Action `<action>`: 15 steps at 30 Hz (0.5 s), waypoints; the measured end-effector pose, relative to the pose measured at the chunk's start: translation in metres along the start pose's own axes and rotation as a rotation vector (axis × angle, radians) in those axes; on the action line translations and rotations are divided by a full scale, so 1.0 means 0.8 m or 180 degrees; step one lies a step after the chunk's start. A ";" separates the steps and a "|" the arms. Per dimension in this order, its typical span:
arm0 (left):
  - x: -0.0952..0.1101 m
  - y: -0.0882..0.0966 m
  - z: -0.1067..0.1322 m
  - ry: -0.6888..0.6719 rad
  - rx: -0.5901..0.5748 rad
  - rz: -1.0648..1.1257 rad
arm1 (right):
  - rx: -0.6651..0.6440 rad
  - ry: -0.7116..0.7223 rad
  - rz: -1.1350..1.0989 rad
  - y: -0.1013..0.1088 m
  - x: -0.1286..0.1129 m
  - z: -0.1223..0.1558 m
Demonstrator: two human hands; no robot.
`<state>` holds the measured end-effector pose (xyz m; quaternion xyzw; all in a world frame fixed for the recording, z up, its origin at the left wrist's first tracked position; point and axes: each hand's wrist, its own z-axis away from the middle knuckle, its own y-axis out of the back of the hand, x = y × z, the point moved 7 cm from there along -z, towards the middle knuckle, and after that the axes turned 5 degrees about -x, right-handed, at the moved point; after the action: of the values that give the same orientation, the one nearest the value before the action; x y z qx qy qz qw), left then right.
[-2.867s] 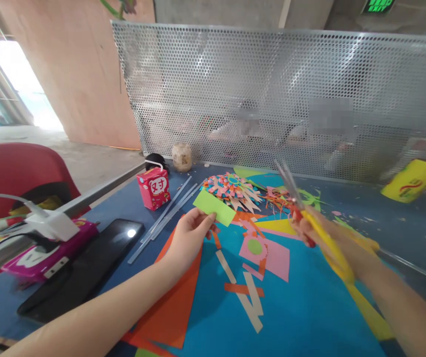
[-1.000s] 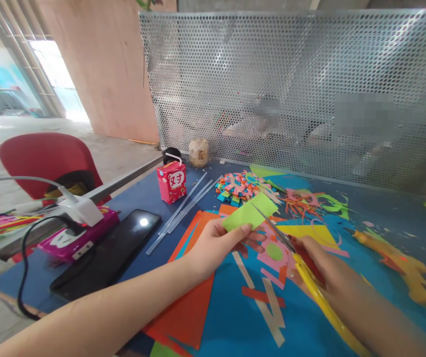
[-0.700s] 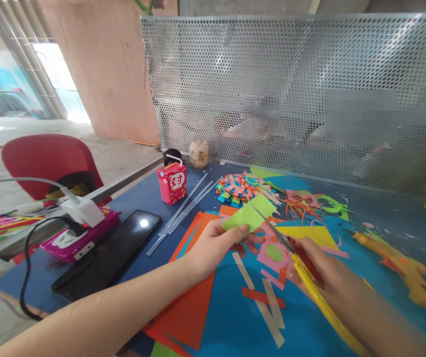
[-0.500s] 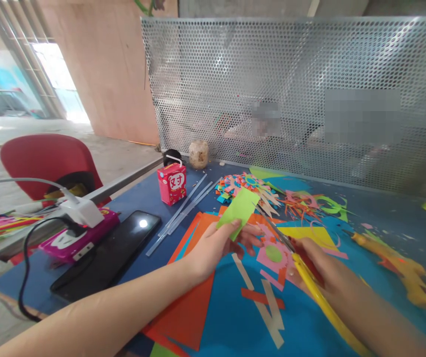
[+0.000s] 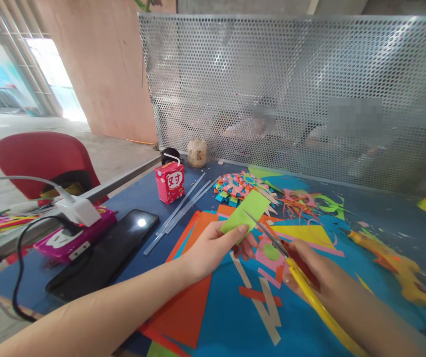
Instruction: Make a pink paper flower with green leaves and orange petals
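Observation:
My left hand [image 5: 216, 250] pinches a light green paper strip [image 5: 248, 210] between thumb and fingers. Gripped in my right hand [image 5: 319, 263] is a pair of scissors [image 5: 307, 292] with yellow handles. The blades point up-left and lie at the strip's lower right edge, one tip over its face; I cannot tell whether they have cut into it. Below the hands, a pink paper piece with a green circle [image 5: 271, 252] rests on blue paper [image 5: 231, 317]. Cream strips [image 5: 268, 317] and an orange strip [image 5: 259, 296] lie near it.
A yellow glue gun [image 5: 395, 270] lies at the right. Fringed paper flowers [image 5: 235, 187] and scraps sit behind the hands. At the left are a red drink box [image 5: 170, 182], clear glue sticks [image 5: 186, 206], a phone [image 5: 104, 253] and a purple power strip [image 5: 75, 238]. A perforated metal panel [image 5: 272, 59] stands behind.
The green strip has turned and moved slightly right in my left hand. The scissors have moved up-left, so their tip now overlaps the strip.

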<state>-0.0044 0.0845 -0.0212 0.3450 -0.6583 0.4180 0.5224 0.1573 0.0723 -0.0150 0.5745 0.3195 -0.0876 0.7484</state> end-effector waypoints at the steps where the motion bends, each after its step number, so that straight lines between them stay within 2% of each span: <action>1: 0.000 0.001 0.000 -0.0013 0.0003 -0.0043 | -0.0046 -0.0012 0.0020 -0.001 0.000 0.000; 8: 0.000 0.003 0.000 -0.0043 -0.0027 -0.0270 | -0.0226 -0.0082 0.0249 -0.008 0.010 -0.002; 15: 0.000 0.002 0.000 -0.0041 -0.0023 -0.0314 | -0.0060 -0.0032 0.0194 -0.007 0.007 0.001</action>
<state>-0.0057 0.0849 -0.0214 0.3778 -0.6453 0.3871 0.5394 0.1592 0.0713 -0.0224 0.5764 0.2989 -0.0645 0.7578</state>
